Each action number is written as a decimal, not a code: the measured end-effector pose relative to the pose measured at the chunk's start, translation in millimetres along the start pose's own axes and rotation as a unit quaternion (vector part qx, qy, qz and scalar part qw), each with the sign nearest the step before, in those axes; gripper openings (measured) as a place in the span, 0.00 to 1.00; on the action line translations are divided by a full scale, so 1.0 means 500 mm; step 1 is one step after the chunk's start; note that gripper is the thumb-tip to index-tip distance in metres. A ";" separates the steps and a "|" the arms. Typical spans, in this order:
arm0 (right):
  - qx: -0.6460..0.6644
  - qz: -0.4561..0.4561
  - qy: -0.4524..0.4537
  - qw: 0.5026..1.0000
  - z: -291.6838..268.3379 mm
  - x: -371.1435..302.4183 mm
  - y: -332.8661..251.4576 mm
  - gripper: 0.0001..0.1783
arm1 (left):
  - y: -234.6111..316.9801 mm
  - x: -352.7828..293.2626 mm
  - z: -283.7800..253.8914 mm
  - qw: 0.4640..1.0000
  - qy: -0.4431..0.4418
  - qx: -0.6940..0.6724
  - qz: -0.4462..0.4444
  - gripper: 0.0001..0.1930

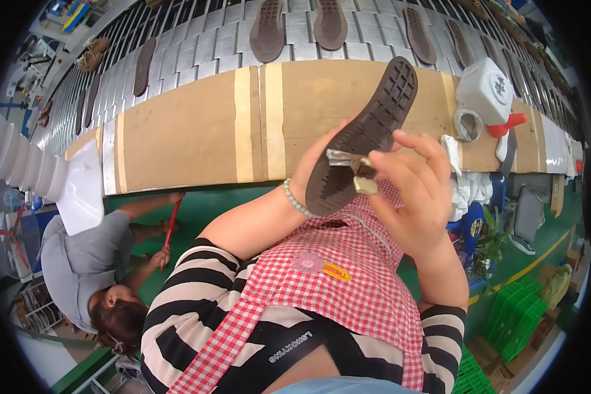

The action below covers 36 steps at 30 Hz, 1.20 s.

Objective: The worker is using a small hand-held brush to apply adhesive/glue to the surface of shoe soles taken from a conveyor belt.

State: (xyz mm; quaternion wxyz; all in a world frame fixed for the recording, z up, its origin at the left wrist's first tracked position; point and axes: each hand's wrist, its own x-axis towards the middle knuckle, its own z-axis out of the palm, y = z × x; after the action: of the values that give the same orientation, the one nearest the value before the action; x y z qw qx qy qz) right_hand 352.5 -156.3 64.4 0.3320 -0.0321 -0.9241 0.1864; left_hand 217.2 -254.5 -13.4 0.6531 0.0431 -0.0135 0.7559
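A dark brown shoe sole (379, 105) is tilted up in front of my chest, its gridded face toward me. Behind its left edge, my left hand (306, 172) is closed on it, most of the fingers hidden by the sole. My right hand (414, 190) pinches a small crumpled grey-and-cream piece (365, 184) between thumb and fingers, against the lower half of the sole. What kind of piece it is, I cannot make out. One right fingertip also lies at the sole's right edge.
Cardboard (184, 131) covers the bench ahead. Beyond it, more soles (267, 29) lie on a metal slat conveyor (226, 39). A white plastic jug (484, 88) and a red funnel-shaped piece (507, 125) stand right. At left are a white duct hood (82, 187) and a co-worker (85, 256) holding a red stick.
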 end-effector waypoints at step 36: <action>0.001 -0.098 -0.171 0.980 -0.090 -0.006 -0.004 0.15 | 0.010 -0.002 0.015 0.990 0.040 0.123 -0.060 0.19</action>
State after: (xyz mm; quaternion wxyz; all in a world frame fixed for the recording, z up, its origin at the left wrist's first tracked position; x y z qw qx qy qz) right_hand 383.1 -144.0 95.5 0.1856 0.0911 -0.9657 0.1570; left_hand 213.0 -256.9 -5.8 0.6874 0.0937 0.1080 0.7121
